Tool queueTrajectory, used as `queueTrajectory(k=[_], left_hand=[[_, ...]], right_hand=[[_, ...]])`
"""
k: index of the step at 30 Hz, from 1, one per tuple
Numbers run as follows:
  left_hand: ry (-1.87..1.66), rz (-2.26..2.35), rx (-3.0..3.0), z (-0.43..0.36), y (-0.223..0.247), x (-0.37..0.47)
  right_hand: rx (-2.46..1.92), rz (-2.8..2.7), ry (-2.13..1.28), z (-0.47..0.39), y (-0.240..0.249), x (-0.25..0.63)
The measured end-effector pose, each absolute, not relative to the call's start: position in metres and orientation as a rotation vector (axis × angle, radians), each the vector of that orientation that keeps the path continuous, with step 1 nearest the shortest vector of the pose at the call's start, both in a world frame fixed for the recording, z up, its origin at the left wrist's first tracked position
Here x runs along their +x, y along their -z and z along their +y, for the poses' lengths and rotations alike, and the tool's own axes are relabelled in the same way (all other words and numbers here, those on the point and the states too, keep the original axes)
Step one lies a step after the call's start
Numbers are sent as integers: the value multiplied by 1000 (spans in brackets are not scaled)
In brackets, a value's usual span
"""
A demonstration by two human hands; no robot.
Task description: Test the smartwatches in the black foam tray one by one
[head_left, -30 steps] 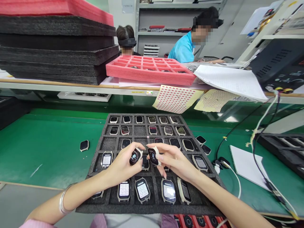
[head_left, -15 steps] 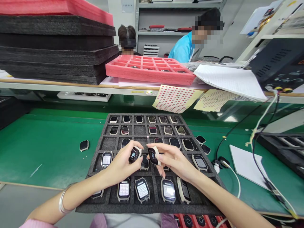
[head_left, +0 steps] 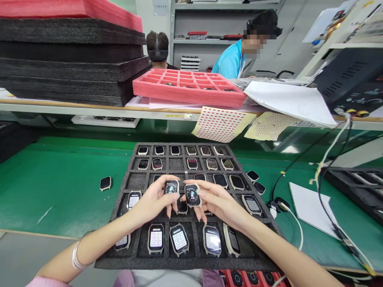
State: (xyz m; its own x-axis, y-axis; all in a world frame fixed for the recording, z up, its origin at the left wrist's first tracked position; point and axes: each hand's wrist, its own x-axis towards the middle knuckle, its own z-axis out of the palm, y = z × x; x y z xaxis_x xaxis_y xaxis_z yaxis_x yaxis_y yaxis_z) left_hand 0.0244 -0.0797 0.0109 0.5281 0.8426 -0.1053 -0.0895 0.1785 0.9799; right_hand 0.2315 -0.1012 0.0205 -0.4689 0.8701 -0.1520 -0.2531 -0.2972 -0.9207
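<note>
Left hand (head_left: 152, 201) fingers pinch one watch body (head_left: 171, 187), right hand (head_left: 220, 201) fingers grasp another watch body (head_left: 192, 195); both screens face up, side by side, almost touching, above the black foam tray (head_left: 131, 181) middle, near the tabletop (head_left: 60, 187) front edge

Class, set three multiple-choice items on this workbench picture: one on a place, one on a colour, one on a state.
1. Where does the lone watch body lie?
A. on the green mat, left of the black foam tray
B. in the pink tray
C. on the papers

2. What colour is the gridded tray on the shelf?
A. blue
B. pink
C. yellow

3. What does each hand hold?
A. nothing
B. a cable
C. a lit watch body

Key: 1 A, it lies apart on the mat. 2 B, plainly pink. 3 C, left hand and right hand each pinch one, screens lit.
</note>
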Motion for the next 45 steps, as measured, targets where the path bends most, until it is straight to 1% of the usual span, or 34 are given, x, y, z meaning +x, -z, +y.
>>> queueTrajectory(k=[3,7,14,28,35,37,41,43,45], left_hand=[[-782,706,1022,-78,-15,24],[-762,689,951,-77,-16,23],[-773,653,1075,-77,-8,21],[-764,606,1236,-77,-4,19],[-838,624,1228,-79,-4,20],[-838,621,1213,-80,-4,20],[-826,618,1198,-79,-4,21],[-821,628,1184,-78,-4,21],[-815,635,1168,-78,-4,22]], right_hand=[[-904,-1119,-1861,-100,-20,232],[-978,-1156,-1786,-98,-18,234],[-1013,-1299,-1662,-100,-17,236],[-1080,-1400,-1517,-104,-15,232],[-1084,-1626,-1600,-111,-29,238],[-1179,-1845,-1471,-112,-36,247],[-1412,-2244,-892,-113,-45,280],[-1455,-2314,-778,-113,-42,300],[-1473,-2370,-750,-112,-35,318]])
